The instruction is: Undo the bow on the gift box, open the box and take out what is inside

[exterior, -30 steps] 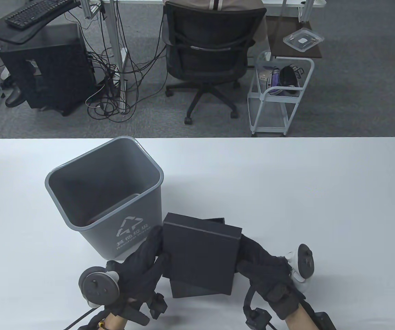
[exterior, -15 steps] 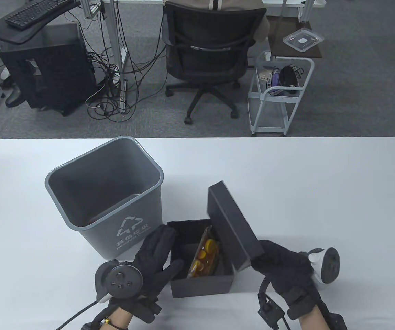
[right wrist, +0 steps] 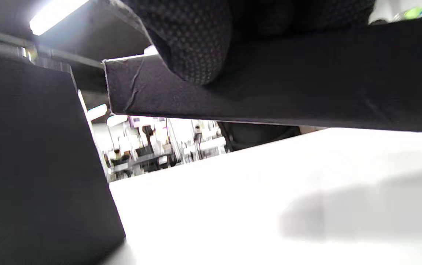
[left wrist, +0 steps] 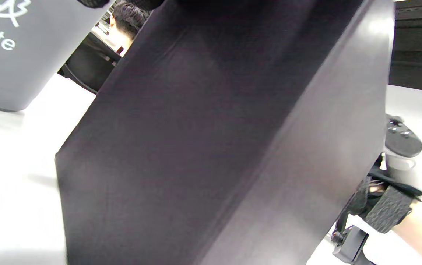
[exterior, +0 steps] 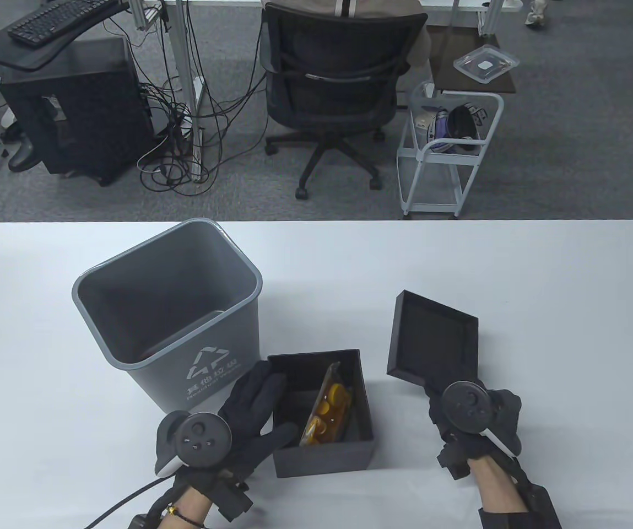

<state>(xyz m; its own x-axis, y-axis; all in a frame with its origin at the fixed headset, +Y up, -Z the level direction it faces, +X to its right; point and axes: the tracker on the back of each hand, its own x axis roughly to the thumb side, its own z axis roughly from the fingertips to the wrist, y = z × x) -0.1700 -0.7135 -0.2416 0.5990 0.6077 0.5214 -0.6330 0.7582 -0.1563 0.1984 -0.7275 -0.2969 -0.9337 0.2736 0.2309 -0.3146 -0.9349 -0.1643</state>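
The black gift box (exterior: 322, 449) stands open near the table's front edge, and an orange-and-yellow packet (exterior: 327, 408) leans upright inside it. My left hand (exterior: 253, 399) lies against the box's left wall with straight fingers, its thumb at the front left corner. In the left wrist view that box wall (left wrist: 214, 147) fills the frame. My right hand (exterior: 438, 405) pinches the near corner of the black lid (exterior: 432, 341), which hangs tilted, inside up, to the right of the box. The right wrist view shows a fingertip (right wrist: 196, 44) on the lid's rim (right wrist: 306, 92), above the table.
A grey waste bin (exterior: 173, 314) stands just left of and behind the box, with something reddish low inside it. The white table (exterior: 542, 275) stretches to the right and back. An office chair (exterior: 333, 82) and a wire cart (exterior: 443, 160) stand beyond the far edge.
The lid came off the box, swung up on edge, and now hangs inside up to the right in my right hand. The packet inside became visible. My left hand stayed at the box.
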